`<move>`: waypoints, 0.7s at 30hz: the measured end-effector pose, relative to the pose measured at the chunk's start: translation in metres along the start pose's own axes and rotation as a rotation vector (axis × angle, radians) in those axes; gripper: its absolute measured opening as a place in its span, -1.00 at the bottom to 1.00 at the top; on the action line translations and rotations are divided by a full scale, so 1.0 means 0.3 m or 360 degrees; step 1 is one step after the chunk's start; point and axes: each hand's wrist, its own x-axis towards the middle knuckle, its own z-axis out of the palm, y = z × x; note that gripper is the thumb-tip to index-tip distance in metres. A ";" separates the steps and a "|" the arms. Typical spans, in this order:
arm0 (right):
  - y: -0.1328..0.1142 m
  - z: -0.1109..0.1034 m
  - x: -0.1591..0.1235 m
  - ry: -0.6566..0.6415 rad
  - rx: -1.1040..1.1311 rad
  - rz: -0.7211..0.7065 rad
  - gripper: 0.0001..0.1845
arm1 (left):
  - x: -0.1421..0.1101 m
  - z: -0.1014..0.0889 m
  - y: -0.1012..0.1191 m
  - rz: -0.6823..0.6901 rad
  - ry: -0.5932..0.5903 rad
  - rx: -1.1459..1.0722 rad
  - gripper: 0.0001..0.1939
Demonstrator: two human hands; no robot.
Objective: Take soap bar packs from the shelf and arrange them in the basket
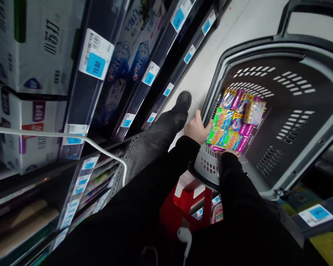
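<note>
The price figure 19.80 is being displayed in black on the blue panel of the large white shelf label [96, 54], while the characters 小苏打 are being carried in dark vertical print on the upper white box [46, 44] beside it. The brand name Crest is being shown in white on the blue-printed boxes [140, 61] one shelf along, and what seems to be OMO is being borne by a blue-fronted pack [236, 122] in the basket [277, 44]. Prices on the more distant shelf labels [179, 16] are being left unrecorded as too blurred to read.
</note>
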 end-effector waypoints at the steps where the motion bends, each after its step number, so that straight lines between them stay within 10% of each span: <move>1: -0.006 0.032 -0.003 -0.0009 0.0024 0.0200 -0.09 | 0.001 0.001 -0.001 -0.0010 0.0004 0.0015 -0.50; 8: -0.082 0.091 0.007 0.0007 0.0244 0.0655 0.19 | 0.004 0.007 -0.002 -0.0094 0.0072 0.0098 -0.49; 14: -0.101 0.102 0.013 0.0236 0.0411 0.0406 -0.26 | 0.011 0.018 -0.024 -0.0062 0.0139 0.0004 -0.52; 21: -0.227 -0.002 -0.081 -0.0192 0.0388 0.0406 -0.27 | 0.018 0.000 -0.024 -0.0023 0.0041 0.0009 -0.37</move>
